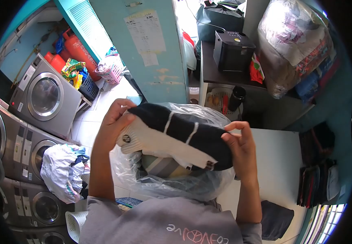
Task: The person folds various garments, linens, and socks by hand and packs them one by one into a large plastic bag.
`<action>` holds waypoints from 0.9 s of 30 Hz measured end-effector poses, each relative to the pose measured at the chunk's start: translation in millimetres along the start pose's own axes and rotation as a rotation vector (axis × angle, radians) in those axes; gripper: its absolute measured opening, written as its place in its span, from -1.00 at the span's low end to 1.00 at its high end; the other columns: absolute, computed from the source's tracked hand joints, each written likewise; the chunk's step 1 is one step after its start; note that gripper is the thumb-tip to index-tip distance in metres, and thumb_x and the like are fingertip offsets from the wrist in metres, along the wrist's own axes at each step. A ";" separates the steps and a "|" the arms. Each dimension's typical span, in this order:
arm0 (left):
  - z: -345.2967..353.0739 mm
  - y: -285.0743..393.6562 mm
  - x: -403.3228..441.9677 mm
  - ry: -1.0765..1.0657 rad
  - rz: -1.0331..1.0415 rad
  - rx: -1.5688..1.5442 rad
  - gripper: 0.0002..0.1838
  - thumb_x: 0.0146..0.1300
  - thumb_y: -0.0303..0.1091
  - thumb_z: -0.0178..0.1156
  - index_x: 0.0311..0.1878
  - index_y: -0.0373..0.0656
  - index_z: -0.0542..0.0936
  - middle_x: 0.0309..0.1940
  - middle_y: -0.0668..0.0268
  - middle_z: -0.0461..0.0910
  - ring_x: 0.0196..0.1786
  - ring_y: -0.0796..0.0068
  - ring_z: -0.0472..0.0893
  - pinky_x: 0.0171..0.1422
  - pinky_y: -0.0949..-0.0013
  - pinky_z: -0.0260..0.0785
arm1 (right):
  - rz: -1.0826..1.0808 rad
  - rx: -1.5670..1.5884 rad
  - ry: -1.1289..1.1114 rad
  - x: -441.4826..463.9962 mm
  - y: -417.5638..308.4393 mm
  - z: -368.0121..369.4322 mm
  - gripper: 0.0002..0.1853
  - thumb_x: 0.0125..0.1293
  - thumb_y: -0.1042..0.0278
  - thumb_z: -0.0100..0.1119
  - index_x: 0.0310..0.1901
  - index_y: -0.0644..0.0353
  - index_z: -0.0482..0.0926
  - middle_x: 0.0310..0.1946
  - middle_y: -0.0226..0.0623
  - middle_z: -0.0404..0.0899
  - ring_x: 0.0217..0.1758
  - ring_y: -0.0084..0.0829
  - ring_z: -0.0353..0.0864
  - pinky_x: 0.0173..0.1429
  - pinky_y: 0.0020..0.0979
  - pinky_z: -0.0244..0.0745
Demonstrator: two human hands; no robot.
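Observation:
Between my two raised hands a pair of socks is stretched, a black sock (184, 127) with two pale stripes lying along a white sock (159, 142) with ribbed cuff. My left hand (117, 118) pinches the cuff end at the left. At the right, my right hand (241, 140) grips the rounded end of the black sock between thumb and fingers. Beneath the socks stands an open clear plastic bag (180, 189) with folded cloth inside, partly hidden by the socks.
Front-loading washing machines (46, 97) line the left side, with white laundry (64, 171) hanging there. A white table (279, 158) on the right holds folded dark clothes (277, 219). Behind are a black box-shaped device (233, 51) and a large filled plastic bag (295, 40).

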State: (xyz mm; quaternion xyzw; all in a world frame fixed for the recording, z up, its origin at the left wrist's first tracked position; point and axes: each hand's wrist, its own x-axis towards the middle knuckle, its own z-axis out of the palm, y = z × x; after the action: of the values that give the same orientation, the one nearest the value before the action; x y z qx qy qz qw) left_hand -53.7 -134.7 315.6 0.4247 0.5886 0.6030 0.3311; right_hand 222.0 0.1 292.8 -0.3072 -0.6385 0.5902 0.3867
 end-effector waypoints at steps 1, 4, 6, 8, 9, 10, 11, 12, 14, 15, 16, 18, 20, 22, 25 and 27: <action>-7.3 1.0 -1.8 -0.025 -0.080 0.017 -0.73 0.23 -0.46 0.07 0.01 -0.10 0.37 -0.25 0.31 0.52 -0.22 0.63 0.50 -0.16 0.54 0.38 | -0.082 -0.063 -0.052 -4.3 -0.1 5.6 -0.82 0.29 0.53 0.06 -0.10 0.15 0.36 -0.37 -0.20 0.60 -0.32 -0.63 0.49 -0.21 -0.57 0.39; -22.0 -8.1 -5.1 -0.138 -0.263 0.287 -0.67 0.22 -0.47 0.06 0.07 -0.07 0.36 -0.26 0.33 0.47 -0.22 0.61 0.46 -0.18 0.53 0.36 | -0.222 -0.379 -0.293 -8.7 17.2 13.9 -0.76 0.28 0.55 0.00 -0.04 0.10 0.34 -0.28 -0.06 0.54 -0.27 -0.23 0.58 -0.14 -0.41 0.45; -21.2 -40.5 -6.7 -0.247 -0.388 0.416 -0.59 0.23 -0.38 0.08 0.16 -0.11 0.33 -0.19 0.23 0.45 -0.15 0.48 0.47 -0.07 0.44 0.35 | -0.119 -0.574 -0.386 -11.8 40.0 22.1 -0.75 0.25 0.53 0.01 -0.03 0.13 0.34 -0.25 -0.11 0.54 -0.20 -0.24 0.57 -0.11 -0.39 0.46; -14.6 -85.3 -13.1 -0.303 -0.303 0.696 -0.48 0.19 -0.31 0.12 0.21 -0.18 0.28 -0.06 0.08 0.44 0.02 0.22 0.47 0.12 0.31 0.29 | -0.012 -0.770 -0.480 -16.4 54.6 29.9 -0.73 0.23 0.52 0.03 -0.02 0.17 0.34 -0.22 -0.16 0.53 -0.12 -0.25 0.57 -0.08 -0.38 0.46; -7.6 -89.5 -15.5 -0.299 -0.304 0.694 -0.48 0.19 -0.31 0.12 0.21 -0.18 0.28 -0.06 0.08 0.44 0.02 0.22 0.47 0.12 0.31 0.29 | -0.090 -0.831 -0.466 -18.0 58.8 33.6 -0.70 0.22 0.46 0.04 0.01 0.15 0.35 -0.22 -0.18 0.53 -0.11 -0.24 0.56 -0.13 -0.35 0.48; -0.6 -93.0 -17.4 -0.289 -0.273 0.802 -0.43 0.17 -0.26 0.14 0.23 -0.22 0.25 0.02 0.01 0.40 0.10 0.12 0.41 0.19 0.26 0.23 | -0.167 -0.890 -0.451 -19.3 60.3 37.7 -0.67 0.21 0.41 0.05 0.04 0.12 0.35 -0.22 -0.21 0.52 -0.10 -0.22 0.55 -0.17 -0.33 0.50; 5.0 -94.2 -18.1 -0.282 -0.241 0.909 -0.37 0.15 -0.22 0.16 0.26 -0.25 0.22 0.10 -0.05 0.36 0.18 0.02 0.36 0.26 0.22 0.17 | -0.164 -0.891 -0.453 -20.4 58.4 43.1 -0.67 0.21 0.41 0.05 0.04 0.12 0.35 -0.22 -0.21 0.52 -0.10 -0.22 0.55 -0.17 -0.33 0.50; 8.2 -91.9 -16.9 -0.284 -0.242 0.906 -0.37 0.15 -0.22 0.16 0.26 -0.25 0.22 0.10 -0.05 0.36 0.18 0.02 0.36 0.26 0.22 0.17 | -0.229 -1.013 -0.416 -21.1 55.2 49.5 -0.63 0.17 0.39 0.08 0.05 0.12 0.38 -0.23 -0.22 0.51 -0.12 -0.26 0.54 -0.22 -0.36 0.51; 14.3 -83.0 -12.8 -0.249 -0.246 0.892 -0.33 0.13 -0.19 0.17 0.26 -0.28 0.20 0.16 -0.07 0.30 0.21 -0.01 0.33 0.29 0.21 0.16 | -0.292 -1.135 -0.374 -19.7 58.8 57.8 -0.59 0.13 0.37 0.11 0.05 0.11 0.40 -0.25 -0.23 0.49 -0.14 -0.29 0.53 -0.27 -0.39 0.52; 15.8 -86.7 -11.6 -0.252 -0.245 0.894 -0.33 0.13 -0.19 0.17 0.26 -0.28 0.20 0.16 -0.07 0.30 0.21 -0.01 0.33 0.29 0.21 0.16 | -0.401 -1.214 -0.336 -16.5 71.0 62.7 -0.57 0.07 0.37 0.13 0.04 0.13 0.43 -0.28 -0.24 0.50 -0.16 -0.31 0.52 -0.31 -0.42 0.52; 16.1 -94.1 -10.3 -0.231 -0.150 0.949 -0.32 0.13 -0.18 0.17 0.26 -0.28 0.21 0.15 -0.06 0.31 0.21 0.01 0.33 0.28 0.21 0.16 | -0.511 -1.289 -0.298 -13.8 79.4 66.4 -0.54 0.01 0.38 0.14 0.03 0.15 0.45 -0.31 -0.24 0.50 -0.17 -0.33 0.50 -0.35 -0.45 0.51; 14.2 -105.8 -7.9 -0.210 -0.053 1.004 -0.32 0.13 -0.17 0.17 0.26 -0.28 0.21 0.15 -0.05 0.32 0.22 0.03 0.33 0.28 0.22 0.16 | -0.463 -1.275 -0.320 -5.5 83.0 71.3 -0.53 -0.04 0.37 0.15 0.01 0.18 0.47 -0.34 -0.23 0.50 -0.17 -0.32 0.50 -0.34 -0.44 0.51; 13.0 -107.5 -0.4 -0.245 -0.111 0.972 -0.37 0.13 -0.17 0.18 0.22 -0.25 0.26 0.09 -0.03 0.39 0.18 0.05 0.38 0.25 0.23 0.20 | -0.419 -1.262 -0.341 -0.2 82.3 71.6 -0.52 -0.08 0.36 0.16 -0.01 0.20 0.48 -0.38 -0.21 0.51 -0.18 -0.32 0.50 -0.33 -0.43 0.51; 13.8 -98.9 2.8 -0.255 -0.155 0.926 -0.39 0.13 -0.17 0.18 0.20 -0.24 0.28 0.05 -0.01 0.43 0.15 0.05 0.42 0.22 0.23 0.22 | -0.376 -1.225 -0.419 3.7 82.1 68.3 -0.55 -0.09 0.35 0.15 -0.05 0.21 0.50 -0.44 -0.22 0.52 -0.17 -0.30 0.51 -0.26 -0.37 0.51; 20.0 -73.0 1.4 -0.279 -0.306 0.789 -0.43 0.13 -0.17 0.20 0.16 -0.21 0.31 -0.02 -0.01 0.49 0.08 0.05 0.48 0.16 0.24 0.27 | -0.358 -1.212 -0.462 8.2 91.5 59.2 -0.61 -0.10 0.35 0.16 -0.13 0.20 0.52 -0.42 -0.22 0.54 -0.16 -0.28 0.52 -0.17 -0.32 0.50; 20.1 -73.1 -5.8 -0.291 -0.409 0.702 -0.44 0.12 -0.18 0.22 0.14 -0.21 0.31 -0.06 -0.02 0.52 0.04 0.04 0.50 0.13 0.24 0.30 | -0.326 -1.214 -0.549 10.5 88.8 48.4 -0.63 -0.10 0.34 0.17 -0.16 0.19 0.52 -0.40 -0.25 0.55 -0.16 -0.28 0.52 -0.15 -0.31 0.49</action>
State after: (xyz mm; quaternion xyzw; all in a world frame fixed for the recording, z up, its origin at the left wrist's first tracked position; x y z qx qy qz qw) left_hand -40.5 -124.9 241.4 0.4665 0.7774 0.2220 0.3589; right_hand 169.5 -5.8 205.9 -0.2089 -0.9692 0.1185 0.0543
